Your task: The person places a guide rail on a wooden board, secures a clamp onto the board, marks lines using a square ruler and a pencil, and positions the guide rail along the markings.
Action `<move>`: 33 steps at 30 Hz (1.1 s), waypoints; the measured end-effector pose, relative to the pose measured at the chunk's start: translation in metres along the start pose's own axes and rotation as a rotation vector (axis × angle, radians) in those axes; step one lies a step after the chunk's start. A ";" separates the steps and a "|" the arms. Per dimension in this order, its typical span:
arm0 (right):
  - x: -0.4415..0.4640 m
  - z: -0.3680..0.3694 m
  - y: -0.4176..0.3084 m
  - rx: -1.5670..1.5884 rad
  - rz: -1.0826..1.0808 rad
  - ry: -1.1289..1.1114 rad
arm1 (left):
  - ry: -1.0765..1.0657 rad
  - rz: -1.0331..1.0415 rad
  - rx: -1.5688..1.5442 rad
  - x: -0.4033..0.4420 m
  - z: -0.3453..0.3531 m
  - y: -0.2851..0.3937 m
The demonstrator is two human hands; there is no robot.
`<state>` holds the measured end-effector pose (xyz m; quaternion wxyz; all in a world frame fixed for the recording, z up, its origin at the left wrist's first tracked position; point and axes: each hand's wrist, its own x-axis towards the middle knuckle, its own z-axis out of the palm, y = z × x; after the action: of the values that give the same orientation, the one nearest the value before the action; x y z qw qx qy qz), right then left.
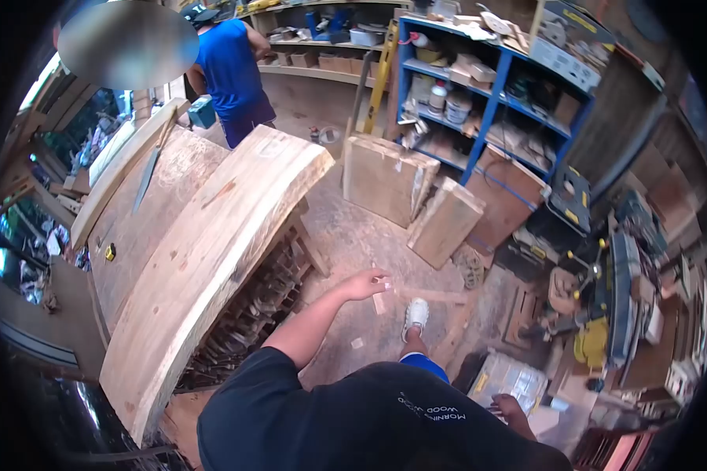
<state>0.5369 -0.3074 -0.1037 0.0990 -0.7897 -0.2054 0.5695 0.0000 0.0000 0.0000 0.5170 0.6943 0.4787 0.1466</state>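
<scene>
My left hand (367,284) hangs over the dusty floor beside the bench, its fingers loosely bent and apart. A small pale spot shows at its fingertips; whether it belongs to the hand or the floor I cannot tell. Low at my right side, my right hand (512,410) has its fingers apart and appears in front of a clear-lidded organizer case (511,375). Nothing shows in that hand. Left of me a thick wooden slab (212,212) with a rough edge lies on the workbench. Beyond it on the bench are a handsaw (146,177) and a yellow tape measure (110,251).
A person in a blue sleeveless top (229,74) stands beyond the bench. Thick wood blocks (389,179) lean before a blue shelf unit (485,118). Tool cases (569,206) and wood pieces crowd the right side. Many wood offcuts (247,322) are stacked under the bench.
</scene>
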 end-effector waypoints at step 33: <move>0.242 0.322 -1.430 0.104 -0.665 -0.459 | 1.371 -0.182 -0.634 0.105 -0.378 0.043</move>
<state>-0.0035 1.0548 0.1397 0.2692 -0.5267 -0.4371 0.6775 -0.1898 0.3041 0.1660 0.2886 0.2238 0.6829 0.6326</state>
